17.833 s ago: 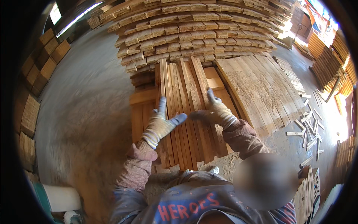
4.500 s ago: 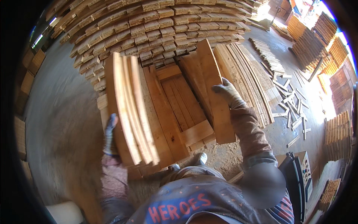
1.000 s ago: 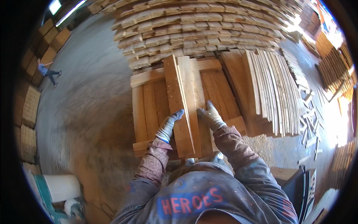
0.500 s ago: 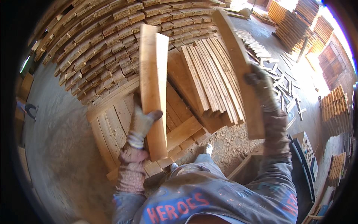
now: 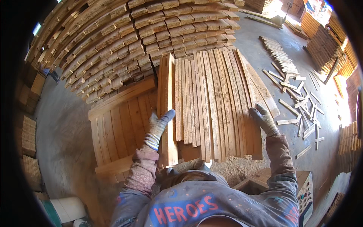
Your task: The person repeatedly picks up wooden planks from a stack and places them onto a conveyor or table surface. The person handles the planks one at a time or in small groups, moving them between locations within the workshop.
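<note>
on the grey floor (image 5: 64,140), scattered strips (image 5: 288,122) lie right of the boards (image 5: 212,106).

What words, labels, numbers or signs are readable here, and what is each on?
Grey work top, chest: one red-on-blue word in capitals, legible, but I won't copy it.
Its right sleeve: red lettering, only partly visible, not readable.
Button panel, lower right: any markings are too small to read.
Wooden slats: no readable lettering.
</note>
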`<move>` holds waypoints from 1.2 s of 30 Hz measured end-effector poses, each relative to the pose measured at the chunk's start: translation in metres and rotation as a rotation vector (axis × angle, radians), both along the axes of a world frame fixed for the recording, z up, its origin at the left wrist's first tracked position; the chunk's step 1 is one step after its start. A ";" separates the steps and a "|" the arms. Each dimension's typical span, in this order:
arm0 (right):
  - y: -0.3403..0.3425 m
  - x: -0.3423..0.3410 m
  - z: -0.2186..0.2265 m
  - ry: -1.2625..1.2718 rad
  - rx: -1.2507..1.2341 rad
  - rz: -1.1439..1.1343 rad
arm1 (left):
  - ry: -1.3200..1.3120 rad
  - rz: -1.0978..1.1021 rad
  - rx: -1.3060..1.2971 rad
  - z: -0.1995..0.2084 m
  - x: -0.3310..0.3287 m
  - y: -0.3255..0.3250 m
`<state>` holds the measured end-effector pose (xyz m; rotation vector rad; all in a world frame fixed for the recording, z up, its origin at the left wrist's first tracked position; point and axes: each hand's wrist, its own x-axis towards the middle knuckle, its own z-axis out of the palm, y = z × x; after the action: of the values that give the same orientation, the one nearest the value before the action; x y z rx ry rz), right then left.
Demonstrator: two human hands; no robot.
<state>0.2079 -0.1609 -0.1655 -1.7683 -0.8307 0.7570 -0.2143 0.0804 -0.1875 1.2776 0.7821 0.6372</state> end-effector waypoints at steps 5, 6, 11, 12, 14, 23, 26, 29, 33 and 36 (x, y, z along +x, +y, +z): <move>0.001 0.023 -0.027 0.150 0.214 -0.088 | 0.141 0.069 -0.139 0.069 0.035 -0.034; 0.008 0.013 -0.025 0.244 0.269 -0.132 | 0.055 0.040 -0.203 0.049 0.019 -0.022; 0.015 -0.009 -0.004 0.372 0.237 -0.152 | 0.019 -0.097 -0.295 0.014 0.004 0.011; 0.021 -0.015 0.006 0.414 0.206 -0.135 | -0.133 -0.161 -0.419 -0.001 -0.008 0.024; 0.027 -0.019 0.025 0.481 0.126 -0.084 | -0.391 -0.313 -0.712 -0.035 -0.024 0.054; -0.021 -0.050 0.048 0.645 0.116 -0.088 | 0.293 -0.233 -0.072 0.042 -0.015 0.046; -0.048 -0.085 0.080 0.635 0.377 -0.149 | 0.133 -0.316 -0.153 0.062 0.005 0.047; -0.099 -0.108 0.090 0.544 0.381 -0.361 | 0.294 -0.510 0.008 0.053 0.032 0.093; -0.194 -0.189 0.109 0.404 0.492 -0.725 | 0.012 -0.936 -0.132 0.069 0.141 0.072; -0.262 -0.271 0.117 0.266 0.631 -1.058 | 0.140 -1.268 0.225 0.142 0.241 -0.056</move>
<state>-0.0627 -0.4226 -0.0485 -1.2242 0.1150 -0.0099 0.0267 0.0239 -0.0452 1.7197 -0.1001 -0.4098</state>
